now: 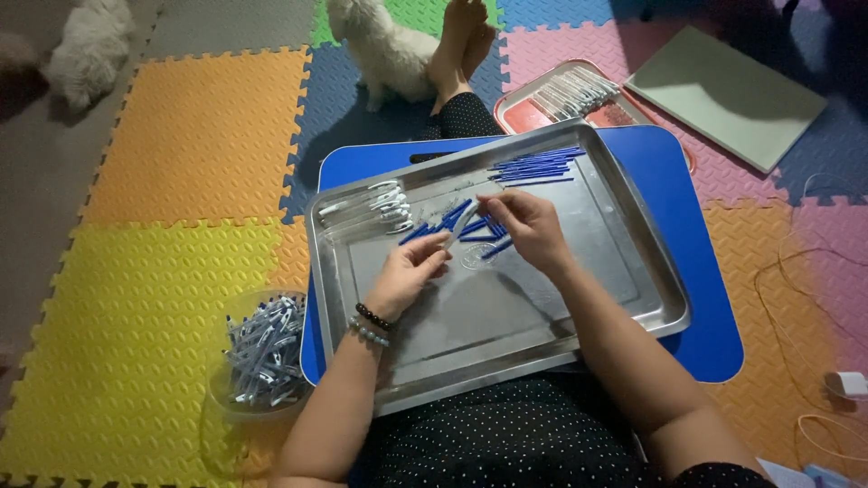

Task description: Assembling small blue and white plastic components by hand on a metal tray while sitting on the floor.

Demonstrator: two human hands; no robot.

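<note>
Nearest to the camera is a lap in black cloth with small white dots [506, 434], and on it rests a blue lap board [696, 271] with rounded corners. On the board lies one rectangular tray of dull steel [633, 298] with a raised rim. Two bare hands work above its middle. The left hand [407, 271], with two bead bracelets on the wrist, one dark and one pale, and the right hand [529, 226] hold one white pen barrel [457, 224] between them; the fingers of each hand are pinched on one end of it. Under the hands lies a small loose heap of short blue pen parts [479, 226]; I cannot count them. One bundle of thin blue refills [538, 165] lies at the far rim, and one group of clear caps [375, 203] at the far left corner. Left of the board stands one clear plastic bowl [262, 357] full of finished pens. Further away are one pink tray [579, 99], one grey-green flat board [723, 95], two white fluffy dogs [384, 50] and foam floor tiles [181, 136] in many colours.
</note>
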